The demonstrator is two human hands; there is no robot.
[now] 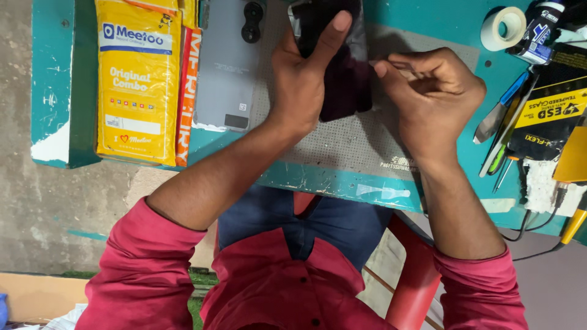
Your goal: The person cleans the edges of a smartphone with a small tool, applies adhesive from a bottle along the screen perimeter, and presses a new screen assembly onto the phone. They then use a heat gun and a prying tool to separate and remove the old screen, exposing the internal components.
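Note:
My left hand [301, 79] grips a dark phone [342, 85] that lies on a grey perforated work mat [342, 143], with the index finger stretched up along its glossy face. My right hand [435, 91] is closed just right of the phone. Its thumb and forefinger pinch a thin, pale sliver of a tool [391, 61] at the phone's right edge. What the sliver is made of I cannot tell. My palms hide most of the phone's lower part.
A grey phone back cover [227, 61] lies left of the mat, beside a yellow packet [137, 79] and an orange one [191, 91]. At the right are a tape roll [502, 27], blue-handled tools [504, 113] and a black-and-yellow packet [550, 110]. The teal table's edge [330, 180] is near me, with a red chair [416, 275] below.

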